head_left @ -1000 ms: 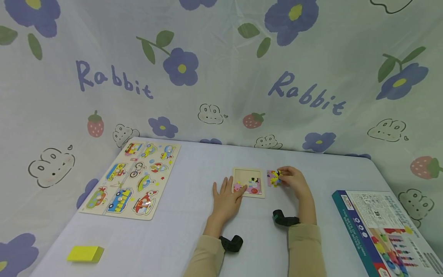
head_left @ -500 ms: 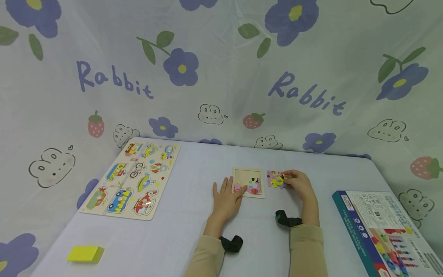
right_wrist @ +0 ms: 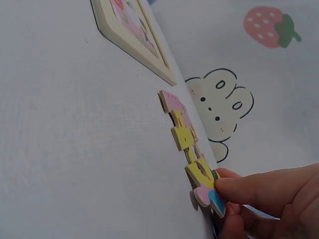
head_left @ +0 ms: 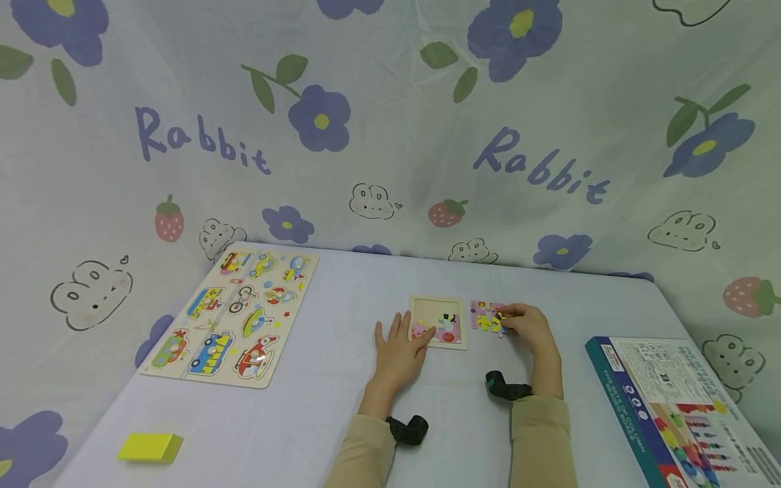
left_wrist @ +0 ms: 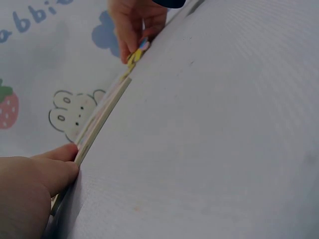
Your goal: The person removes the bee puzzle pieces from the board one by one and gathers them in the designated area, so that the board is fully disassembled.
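Observation:
A small wooden puzzle tray (head_left: 434,308) lies mid-table, with pink printed jigsaw pieces along its near part. My left hand (head_left: 398,352) rests on the tray's near left side, fingers spread and thumb over the pieces. To the right of the tray is a group of loose pink and yellow jigsaw pieces (right_wrist: 182,130). At the right end of that group, my right hand (head_left: 532,330) pinches a yellow, pink and blue jigsaw piece (right_wrist: 203,181) between thumb and fingers. In the right wrist view this piece is tilted, its near edge raised off the cloth.
A vehicle peg puzzle board (head_left: 234,315) lies on the left of the white table. A yellow block (head_left: 150,448) is near the front left. On the right lies a large printed box (head_left: 677,407). A patterned curtain (head_left: 390,135) hangs behind the table.
My right hand has moved a little to the right and toward me with the jigsaw piece, uncovering more of the loose pieces. My left hand stays on the tray.

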Tool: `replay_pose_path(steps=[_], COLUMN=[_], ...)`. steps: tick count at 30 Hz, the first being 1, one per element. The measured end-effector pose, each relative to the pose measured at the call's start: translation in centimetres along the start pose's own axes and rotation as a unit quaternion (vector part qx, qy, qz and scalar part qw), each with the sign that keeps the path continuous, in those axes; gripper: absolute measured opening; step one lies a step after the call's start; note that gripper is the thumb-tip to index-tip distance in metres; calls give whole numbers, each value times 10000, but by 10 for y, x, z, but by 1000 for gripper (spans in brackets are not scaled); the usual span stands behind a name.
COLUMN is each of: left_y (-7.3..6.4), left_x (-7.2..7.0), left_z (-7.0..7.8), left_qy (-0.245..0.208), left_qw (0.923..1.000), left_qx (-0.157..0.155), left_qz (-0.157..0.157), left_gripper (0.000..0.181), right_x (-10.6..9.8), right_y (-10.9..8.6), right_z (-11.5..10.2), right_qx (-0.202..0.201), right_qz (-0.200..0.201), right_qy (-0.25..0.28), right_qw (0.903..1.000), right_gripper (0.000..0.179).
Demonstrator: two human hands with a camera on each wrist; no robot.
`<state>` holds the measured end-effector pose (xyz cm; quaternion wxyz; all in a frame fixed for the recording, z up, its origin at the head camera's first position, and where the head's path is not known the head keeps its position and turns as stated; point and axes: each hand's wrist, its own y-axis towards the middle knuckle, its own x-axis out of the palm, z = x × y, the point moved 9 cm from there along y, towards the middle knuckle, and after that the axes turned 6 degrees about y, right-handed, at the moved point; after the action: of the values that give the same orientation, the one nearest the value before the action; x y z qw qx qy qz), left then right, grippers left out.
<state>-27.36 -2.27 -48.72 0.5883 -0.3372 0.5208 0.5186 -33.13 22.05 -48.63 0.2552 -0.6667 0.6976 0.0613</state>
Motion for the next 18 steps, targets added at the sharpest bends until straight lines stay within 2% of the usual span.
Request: replay_pose_path(steps=[9, 18], left_y=[0, 0], left_x=[3, 0], left_z=[-1, 0], left_qy=[-16, 14], left_qw=[9999, 10000], left_qx=[-38, 3], left_qz=[-106, -40], left_gripper=[35, 35], right_x=[-1, -3], right_y=[1, 1], right_z=[0, -2], right_qx=[-64, -114], right_qz=[6, 73], right_qy=[-63, -1], right_qw=[10000, 9999], right_gripper=[38, 37])
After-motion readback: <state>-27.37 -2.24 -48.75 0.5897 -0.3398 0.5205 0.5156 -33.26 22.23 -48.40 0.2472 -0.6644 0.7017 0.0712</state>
